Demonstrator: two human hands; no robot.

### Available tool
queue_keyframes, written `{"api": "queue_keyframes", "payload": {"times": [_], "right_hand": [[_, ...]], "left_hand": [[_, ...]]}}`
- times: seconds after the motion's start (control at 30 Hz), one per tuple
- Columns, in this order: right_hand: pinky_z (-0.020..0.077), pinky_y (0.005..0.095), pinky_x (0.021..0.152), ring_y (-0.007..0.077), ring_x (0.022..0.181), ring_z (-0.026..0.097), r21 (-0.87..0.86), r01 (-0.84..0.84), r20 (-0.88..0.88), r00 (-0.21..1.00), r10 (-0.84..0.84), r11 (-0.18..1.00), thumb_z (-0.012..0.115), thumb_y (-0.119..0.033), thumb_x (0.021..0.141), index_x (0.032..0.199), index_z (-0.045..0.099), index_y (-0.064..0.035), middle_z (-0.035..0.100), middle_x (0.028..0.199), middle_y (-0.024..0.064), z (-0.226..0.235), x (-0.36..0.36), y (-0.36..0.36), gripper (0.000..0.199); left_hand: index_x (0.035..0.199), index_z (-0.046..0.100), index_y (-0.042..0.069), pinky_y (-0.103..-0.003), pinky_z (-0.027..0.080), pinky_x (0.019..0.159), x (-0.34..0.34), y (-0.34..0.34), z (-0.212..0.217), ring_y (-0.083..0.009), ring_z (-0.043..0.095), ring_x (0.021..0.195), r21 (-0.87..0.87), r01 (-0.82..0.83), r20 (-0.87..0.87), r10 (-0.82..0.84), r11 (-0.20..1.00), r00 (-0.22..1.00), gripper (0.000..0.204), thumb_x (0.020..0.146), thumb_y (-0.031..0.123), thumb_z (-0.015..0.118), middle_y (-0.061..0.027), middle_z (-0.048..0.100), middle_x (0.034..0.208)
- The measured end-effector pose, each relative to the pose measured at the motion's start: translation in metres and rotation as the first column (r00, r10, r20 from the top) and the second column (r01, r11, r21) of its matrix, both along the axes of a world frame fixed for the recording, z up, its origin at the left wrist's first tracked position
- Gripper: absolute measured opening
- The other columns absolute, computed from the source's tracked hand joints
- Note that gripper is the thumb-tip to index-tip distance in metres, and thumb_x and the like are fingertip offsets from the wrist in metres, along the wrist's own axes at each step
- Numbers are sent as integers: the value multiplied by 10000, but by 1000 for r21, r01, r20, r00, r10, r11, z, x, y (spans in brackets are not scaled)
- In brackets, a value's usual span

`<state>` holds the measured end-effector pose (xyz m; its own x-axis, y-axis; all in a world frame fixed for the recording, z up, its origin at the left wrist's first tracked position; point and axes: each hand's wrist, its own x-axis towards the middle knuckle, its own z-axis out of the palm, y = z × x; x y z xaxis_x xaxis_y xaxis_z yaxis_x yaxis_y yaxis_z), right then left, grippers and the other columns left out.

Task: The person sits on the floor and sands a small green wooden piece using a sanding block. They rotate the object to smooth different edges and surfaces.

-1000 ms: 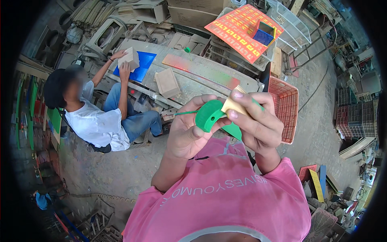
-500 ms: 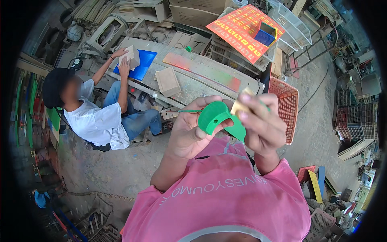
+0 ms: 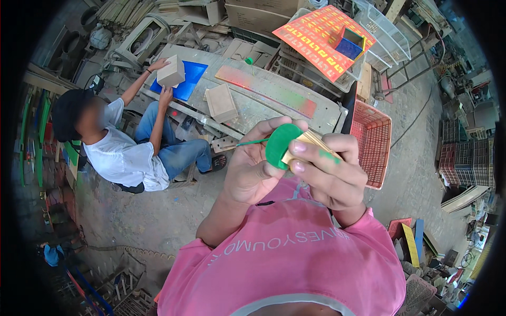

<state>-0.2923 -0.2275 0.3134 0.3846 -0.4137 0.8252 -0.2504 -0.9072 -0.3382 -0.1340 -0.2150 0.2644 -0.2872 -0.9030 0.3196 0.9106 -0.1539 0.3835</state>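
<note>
My left hand (image 3: 245, 174) is closed round a bright green, round-edged piece (image 3: 279, 145), held up in front of my chest. A thin green stick (image 3: 252, 142) juts out leftward from beside the fingers of that hand. My right hand (image 3: 337, 176) grips a pale yellow block (image 3: 312, 141) with ribbed sides; whether it is sponge or another material I cannot tell. One end of the block meets the right side of the green piece and covers part of it. Green paint marks the right fingers.
A worktable (image 3: 263, 113) beyond my hands bears a plain wooden box (image 3: 221, 102) and a long red-to-green board (image 3: 263, 89). At left a seated person handles another box (image 3: 171, 72) over a blue sheet (image 3: 191, 81). A red crate (image 3: 371, 142) stands right; a red-yellow board (image 3: 305, 39) lies behind.
My right hand has moved left, bringing the yellow block against the green piece. The green piece has turned, and its hole is now hidden. The other person's near hand has moved lower on the box.
</note>
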Motion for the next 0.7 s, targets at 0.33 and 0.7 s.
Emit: {"api": "queue_keyframes", "payload": {"times": [0.33,0.7], "right_hand": [[475,325,822,242,982,584,183,-236,326,931,167,955,677,-89,776,929,701,10,602,1194,246,-16,-6,-1,184],[586,313,668,227,829,647,440,-774,827,547,132,454,663,94,799,1067,499,38,603,966,217,-13,-8,1,319]], "left_hand": [[1375,382,70,-412,394,1047,-8,1,1,-261,460,1265,4,-153,24,152,988,988,679,789,42,725,-135,417,1420],[1360,422,144,-465,368,1037,-4,-6,-4,-297,428,1277,-152,-180,201,208,972,957,712,749,159,787,-64,458,1394]]}}
